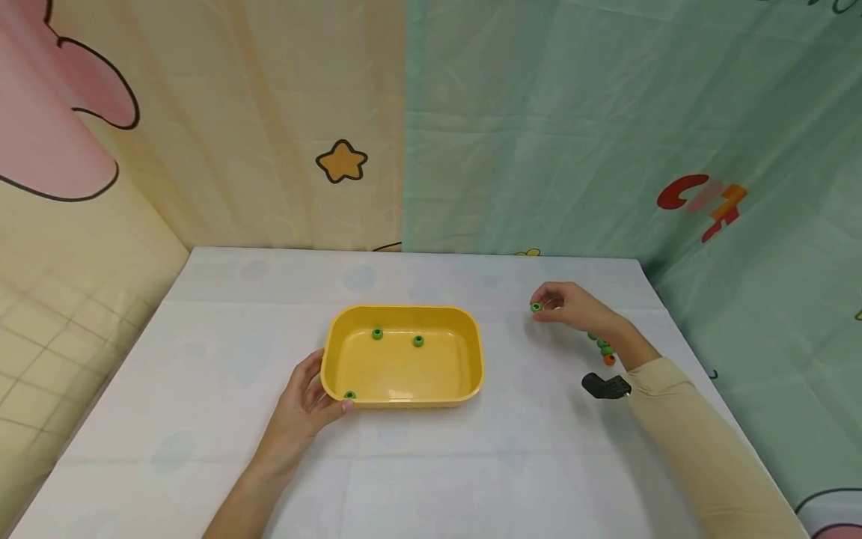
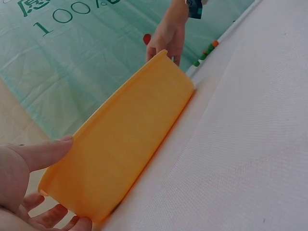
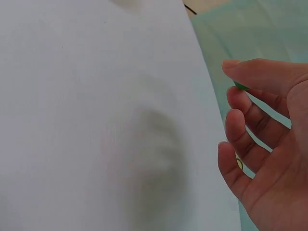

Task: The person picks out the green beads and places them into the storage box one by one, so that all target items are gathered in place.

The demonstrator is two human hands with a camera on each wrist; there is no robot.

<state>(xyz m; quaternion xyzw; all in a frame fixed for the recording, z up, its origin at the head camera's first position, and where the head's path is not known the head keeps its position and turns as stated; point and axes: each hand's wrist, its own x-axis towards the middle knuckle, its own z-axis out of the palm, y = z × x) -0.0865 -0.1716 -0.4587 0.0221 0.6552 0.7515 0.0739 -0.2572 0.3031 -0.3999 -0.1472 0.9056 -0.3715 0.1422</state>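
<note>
A yellow plastic tub stands on the white-covered table, with several green beads in it; one green bead lies right of its middle. My left hand grips the tub's left end, thumb on the near rim and fingers around the side, as the left wrist view also shows. Over the table to the right of the tub, my right hand pinches a green bead between thumb and index finger. In the right wrist view only a sliver of that green bead shows.
A short row of green beads and an orange bead lies by my right forearm, partly hidden behind it. A black device is at the right sleeve's cuff. Printed curtains hang behind the table.
</note>
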